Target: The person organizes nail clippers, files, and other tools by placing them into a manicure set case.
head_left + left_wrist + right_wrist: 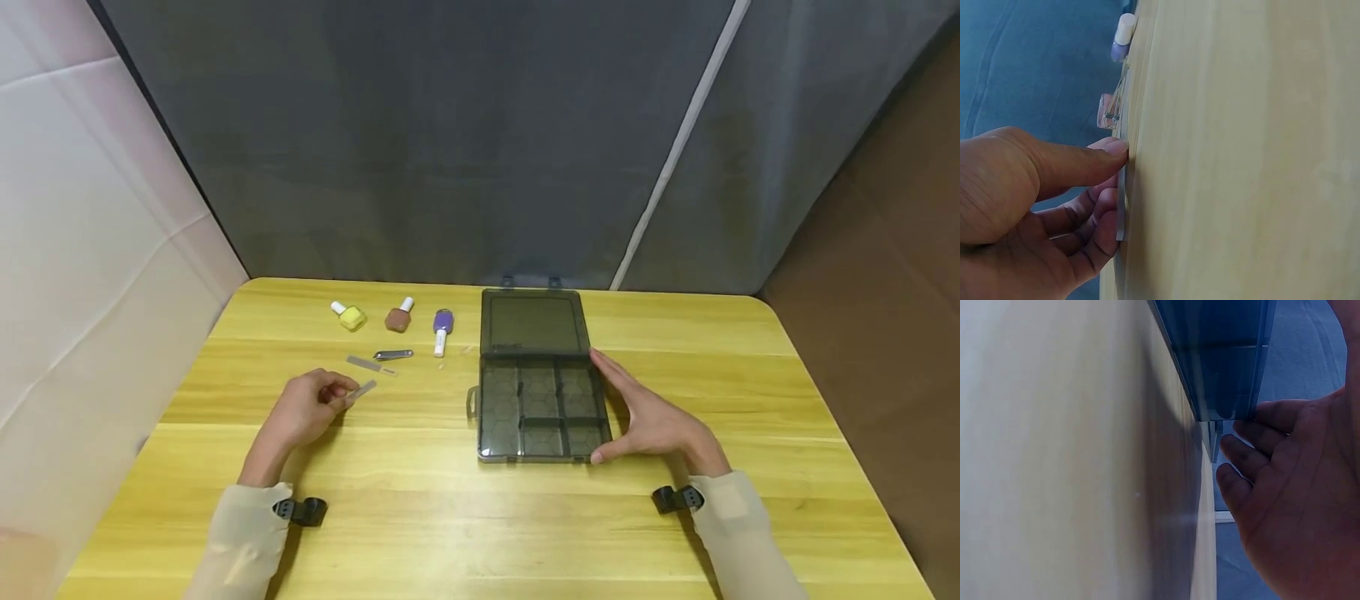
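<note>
In the head view my left hand (309, 407) pinches a small flat grey strip (365, 388) just above the table. The left wrist view shows this strip (1121, 209) edge-on between thumb and fingers. A second grey strip (363, 363) lies just beyond, beside a metal nail clipper (393, 355). To the right stands a dark see-through compartment box (498, 408) with its lid (534, 321) folded back. My right hand (656, 421) touches the box's right side, thumb at the near corner and straight fingertips toward the hinge. In the right wrist view, its fingers (1250, 456) extend by the box (1222, 375).
Behind the clipper lie yellow (350, 317), brown (398, 318) and purple (443, 322) nail polish bottles with white caps. A tiny pale piece (389, 372) is near the second strip. Grey cloth (420, 150) hangs behind the wooden table (480, 533).
</note>
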### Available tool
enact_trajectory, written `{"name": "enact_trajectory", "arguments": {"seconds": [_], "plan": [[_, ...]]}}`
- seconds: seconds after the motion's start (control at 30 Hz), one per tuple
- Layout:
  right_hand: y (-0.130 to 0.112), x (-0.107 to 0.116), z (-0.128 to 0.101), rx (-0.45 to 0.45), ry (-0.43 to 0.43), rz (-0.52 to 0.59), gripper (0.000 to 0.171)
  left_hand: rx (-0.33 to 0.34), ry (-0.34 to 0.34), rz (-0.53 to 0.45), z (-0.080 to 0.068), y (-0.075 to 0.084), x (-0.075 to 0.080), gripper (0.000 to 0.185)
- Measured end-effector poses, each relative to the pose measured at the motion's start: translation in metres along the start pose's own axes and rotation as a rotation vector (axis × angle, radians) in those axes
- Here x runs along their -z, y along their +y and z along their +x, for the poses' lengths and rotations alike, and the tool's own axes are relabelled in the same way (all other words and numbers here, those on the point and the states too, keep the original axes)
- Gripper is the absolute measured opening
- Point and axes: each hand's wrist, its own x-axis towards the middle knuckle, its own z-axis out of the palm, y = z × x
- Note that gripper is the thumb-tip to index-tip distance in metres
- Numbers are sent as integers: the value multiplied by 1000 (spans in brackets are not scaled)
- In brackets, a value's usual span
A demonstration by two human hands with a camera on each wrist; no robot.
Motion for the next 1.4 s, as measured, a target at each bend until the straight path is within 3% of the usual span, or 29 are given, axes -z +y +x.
{"name": "enact_trajectory", "arguments": {"seconds": [0.67,0.97,1.4], "plan": [[1,1,-6,-26,-4,9,145,-4,-7,-51,-3,-3,-12,13],[-1,-8,-1,-6,-22,26,144,24,-27,-80,-14,-6,-10,13],[-2,0,-2,4,-4,3,143,-63,4,-74,-1,16,-17,16]]}}
